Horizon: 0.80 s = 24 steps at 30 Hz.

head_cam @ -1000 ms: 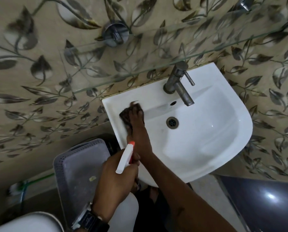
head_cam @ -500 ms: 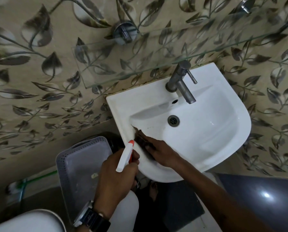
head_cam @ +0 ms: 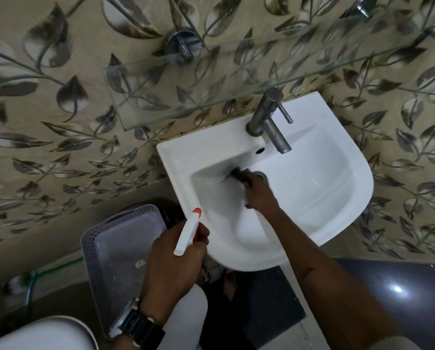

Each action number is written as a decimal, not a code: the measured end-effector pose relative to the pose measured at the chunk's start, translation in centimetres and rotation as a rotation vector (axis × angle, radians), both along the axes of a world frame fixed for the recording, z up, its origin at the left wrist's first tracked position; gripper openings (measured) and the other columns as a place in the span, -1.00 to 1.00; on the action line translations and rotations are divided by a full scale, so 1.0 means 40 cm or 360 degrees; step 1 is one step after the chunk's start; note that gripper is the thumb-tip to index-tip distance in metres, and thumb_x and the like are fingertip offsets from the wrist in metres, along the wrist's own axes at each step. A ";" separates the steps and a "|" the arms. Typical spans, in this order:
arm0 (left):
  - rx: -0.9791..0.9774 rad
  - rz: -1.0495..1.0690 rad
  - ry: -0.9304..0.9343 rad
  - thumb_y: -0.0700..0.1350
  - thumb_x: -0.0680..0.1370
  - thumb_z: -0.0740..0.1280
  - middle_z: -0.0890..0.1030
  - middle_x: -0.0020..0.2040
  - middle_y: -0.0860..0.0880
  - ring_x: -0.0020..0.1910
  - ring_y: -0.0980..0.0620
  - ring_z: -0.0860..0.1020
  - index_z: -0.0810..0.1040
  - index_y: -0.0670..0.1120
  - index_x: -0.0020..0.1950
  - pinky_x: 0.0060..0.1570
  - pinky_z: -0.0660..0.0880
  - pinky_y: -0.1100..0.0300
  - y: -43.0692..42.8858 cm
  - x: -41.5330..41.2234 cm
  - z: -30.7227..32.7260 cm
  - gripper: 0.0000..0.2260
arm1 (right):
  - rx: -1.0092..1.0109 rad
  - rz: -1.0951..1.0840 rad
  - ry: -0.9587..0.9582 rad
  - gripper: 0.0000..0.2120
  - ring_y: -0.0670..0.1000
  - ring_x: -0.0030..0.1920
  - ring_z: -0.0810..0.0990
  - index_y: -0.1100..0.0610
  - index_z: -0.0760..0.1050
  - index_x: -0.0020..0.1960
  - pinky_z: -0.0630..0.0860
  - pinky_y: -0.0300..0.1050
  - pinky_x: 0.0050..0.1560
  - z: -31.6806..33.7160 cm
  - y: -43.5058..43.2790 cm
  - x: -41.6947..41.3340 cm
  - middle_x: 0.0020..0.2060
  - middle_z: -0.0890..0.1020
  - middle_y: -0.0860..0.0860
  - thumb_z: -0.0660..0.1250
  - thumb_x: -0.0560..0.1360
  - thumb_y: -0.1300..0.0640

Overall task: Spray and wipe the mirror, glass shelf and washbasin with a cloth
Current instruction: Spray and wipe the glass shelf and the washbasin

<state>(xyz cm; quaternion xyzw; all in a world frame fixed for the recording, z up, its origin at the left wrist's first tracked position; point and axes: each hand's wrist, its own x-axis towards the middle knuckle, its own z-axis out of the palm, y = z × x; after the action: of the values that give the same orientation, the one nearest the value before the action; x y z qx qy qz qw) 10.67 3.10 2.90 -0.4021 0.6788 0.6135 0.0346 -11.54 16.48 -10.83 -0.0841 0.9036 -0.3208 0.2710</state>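
**Wiping inside the washbasin**

Down in the bowl of the white washbasin (head_cam: 325,198), my right hand (head_cam: 259,195) presses a dark cloth (head_cam: 238,174) against the porcelain, just left of the drain (head_cam: 260,175). My fingers are closed around the cloth, and it looks blurred. The hand covers part of the drain ring, so I see only its right edge.

My left hand (head_cam: 173,261) is lower, in front of the basin rim, clenched around a spray bottle (head_cam: 187,234). Only the white head with the orange nozzle comes out above my fist; the body of the bottle is hidden under the hand. I wear a wristwatch (head_cam: 133,324) on this arm.

At the back of the basin stands a grey metal tap (head_cam: 269,120), its spout pointing over the bowl. Above it the glass shelf (head_cam: 186,79) comes out from the leaf-patterned wall (head_cam: 47,122), held by a round metal bracket (head_cam: 181,44). The shelf overlaps the top of the tap in my view.

Beside the basin on the left, lower down, is a grey plastic basket (head_cam: 120,248). A dark mat (head_cam: 269,306) lies on the floor under the basin.
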 end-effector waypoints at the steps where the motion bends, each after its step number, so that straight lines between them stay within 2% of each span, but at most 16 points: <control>1: -0.0013 -0.0004 0.0009 -0.37 0.47 0.36 0.68 -0.32 -0.12 -0.53 0.03 0.53 0.67 -0.08 -0.23 -0.41 0.50 0.10 -0.004 0.002 0.000 -0.78 | -0.0146 -0.0211 -0.0041 -0.59 0.25 -0.13 0.68 0.07 0.49 0.39 0.70 0.12 -0.19 0.025 0.013 -0.002 0.01 0.61 0.17 0.12 0.60 0.27; 2: -0.0029 -0.0009 0.0012 -0.37 0.46 0.36 0.68 -0.34 -0.09 -0.52 0.03 0.53 0.67 -0.06 -0.24 -0.38 0.49 0.07 -0.007 0.005 0.002 -0.76 | -0.0276 -0.0385 -0.0076 -0.63 0.20 -0.28 0.66 0.07 0.54 0.32 0.70 0.08 -0.29 0.058 0.027 0.001 -0.10 0.61 0.18 0.12 0.59 0.25; 3: -0.0025 -0.0003 0.0014 -0.37 0.46 0.36 0.68 -0.35 -0.07 -0.51 0.01 0.53 0.67 -0.03 -0.26 -0.36 0.50 0.06 -0.010 0.006 0.003 -0.74 | -0.0395 -0.0510 -0.0095 -0.67 0.20 -0.34 0.64 0.09 0.55 0.28 0.70 0.09 -0.31 0.089 0.045 0.004 -0.17 0.61 0.23 0.13 0.60 0.23; 7: 0.0052 0.0038 0.0104 -0.31 0.45 0.35 0.72 -0.27 -0.03 -0.44 -0.07 0.56 0.69 0.11 -0.23 -0.33 0.51 0.02 -0.018 -0.006 0.021 -0.70 | -0.0742 -0.0802 -0.0175 -0.74 0.27 -0.31 0.68 0.15 0.57 0.23 0.68 0.22 -0.25 0.206 0.119 0.038 -0.19 0.64 0.22 0.14 0.68 0.25; 9: 0.0066 0.0012 0.0200 -0.22 0.43 0.34 0.70 -0.26 -0.06 -0.45 -0.03 0.53 0.68 0.13 -0.22 -0.34 0.49 0.05 -0.016 -0.016 0.048 -0.76 | -0.0845 -0.0905 -0.0171 -0.74 0.14 -0.28 0.71 0.13 0.61 0.18 0.67 0.09 -0.29 0.253 0.147 0.069 -0.13 0.66 0.14 0.15 0.68 0.28; 11: 0.0088 0.0007 0.0266 -0.27 0.47 0.34 0.66 -0.25 -0.15 -0.49 0.00 0.50 0.67 0.02 -0.22 -0.42 0.46 0.13 -0.014 -0.029 0.074 -0.79 | -0.0923 -0.0948 -0.0174 -0.71 -0.02 -0.21 0.72 0.06 0.63 0.11 0.65 -0.11 -0.30 0.291 0.168 0.100 -0.08 0.69 0.07 0.16 0.69 0.28; 13: 0.0115 -0.0022 0.0335 -0.35 0.50 0.31 0.64 -0.24 -0.20 -0.48 -0.02 0.48 0.67 -0.06 -0.18 -0.46 0.46 0.17 -0.016 -0.045 0.101 -0.77 | -0.0998 -0.0946 -0.0183 -0.70 -0.08 -0.11 0.74 0.02 0.63 0.14 0.64 -0.22 -0.25 0.332 0.180 0.132 0.01 0.72 0.00 0.16 0.69 0.27; 15: 0.0088 -0.0099 0.0410 -0.35 0.50 0.31 0.61 -0.28 -0.20 -0.48 -0.04 0.48 0.64 -0.08 -0.21 -0.46 0.47 0.15 -0.019 -0.067 0.129 -0.78 | -0.1048 -0.0963 -0.0128 -0.70 -0.08 -0.02 0.73 0.00 0.60 0.24 0.64 -0.25 -0.22 0.380 0.177 0.164 0.06 0.72 -0.04 0.17 0.69 0.26; 18: 0.0021 -0.0167 0.0523 -0.33 0.51 0.31 0.60 -0.33 -0.08 -0.50 -0.04 0.47 0.61 -0.08 -0.22 -0.44 0.48 0.15 -0.024 -0.097 0.163 -0.80 | -0.1080 -0.0993 0.0036 -0.71 0.00 0.10 0.70 -0.01 0.57 0.29 0.63 -0.18 -0.13 0.438 0.174 0.194 0.10 0.71 -0.04 0.19 0.69 0.23; 22: -0.0035 -0.0143 0.0698 -0.31 0.53 0.30 0.59 -0.36 -0.03 -0.48 -0.05 0.48 0.62 -0.09 -0.18 -0.46 0.46 0.20 -0.020 -0.115 0.207 -0.81 | -0.1167 -0.1057 0.0157 -0.70 0.03 0.19 0.67 -0.02 0.59 0.29 0.59 0.05 0.20 0.505 0.184 0.228 0.13 0.72 -0.07 0.20 0.68 0.22; 24: -0.0053 -0.0114 0.0778 -0.34 0.50 0.30 0.59 -0.35 0.02 -0.47 -0.04 0.48 0.60 -0.07 -0.18 -0.47 0.45 0.23 -0.021 -0.110 0.221 -0.80 | -0.1192 -0.1052 0.0191 -0.70 0.02 0.19 0.67 -0.03 0.59 0.28 0.58 0.06 0.22 0.528 0.192 0.246 0.13 0.73 -0.08 0.20 0.68 0.23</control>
<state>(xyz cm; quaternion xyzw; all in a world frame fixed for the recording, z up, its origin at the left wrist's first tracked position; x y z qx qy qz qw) 6.27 2.27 11.75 -0.2180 0.6908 0.6796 -0.1154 -1.70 24.15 10.30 0.0968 0.7187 -0.6865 0.0538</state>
